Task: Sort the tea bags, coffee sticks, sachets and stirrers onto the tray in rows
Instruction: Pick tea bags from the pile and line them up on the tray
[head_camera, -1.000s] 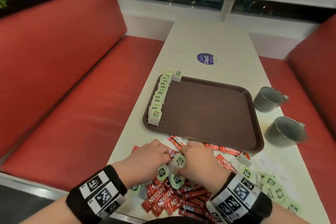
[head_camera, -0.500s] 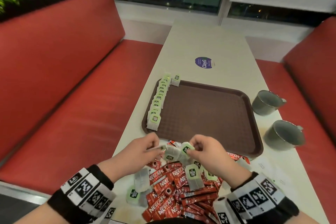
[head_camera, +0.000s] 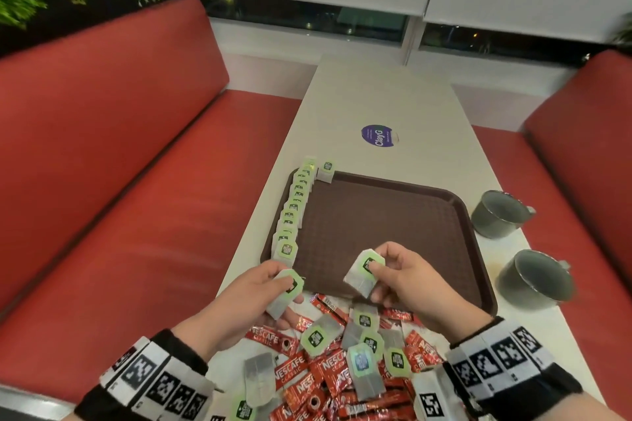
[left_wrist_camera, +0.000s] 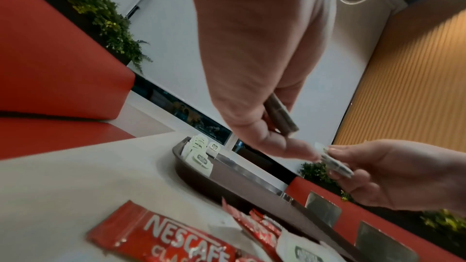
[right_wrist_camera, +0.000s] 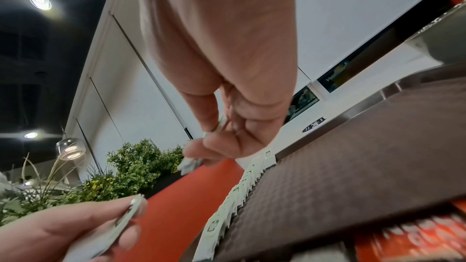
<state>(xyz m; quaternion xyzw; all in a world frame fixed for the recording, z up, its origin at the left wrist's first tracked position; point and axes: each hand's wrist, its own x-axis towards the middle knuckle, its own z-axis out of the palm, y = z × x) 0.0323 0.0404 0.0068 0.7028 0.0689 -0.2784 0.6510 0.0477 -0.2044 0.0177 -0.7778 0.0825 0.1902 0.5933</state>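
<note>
My left hand (head_camera: 284,285) pinches a green-tagged tea bag (head_camera: 289,289) just off the near left corner of the brown tray (head_camera: 393,215). My right hand (head_camera: 374,278) pinches another tea bag (head_camera: 364,272) above the tray's near edge. In the left wrist view the left hand's tea bag (left_wrist_camera: 279,115) shows edge-on between thumb and fingers. A row of tea bags (head_camera: 294,212) stands along the tray's left edge. A mixed pile of red Nescafe coffee sticks (head_camera: 290,372) and loose tea bags (head_camera: 362,362) lies on the table below my hands.
Two grey cups (head_camera: 499,212) (head_camera: 537,280) stand on the white table right of the tray. A purple round sticker (head_camera: 378,136) lies beyond the tray. Red bench seats (head_camera: 136,215) flank the table on both sides.
Both hands rose from the pile, each with a tea bag, and moved apart toward the tray. The left went to the near left corner, the right over the near edge.
</note>
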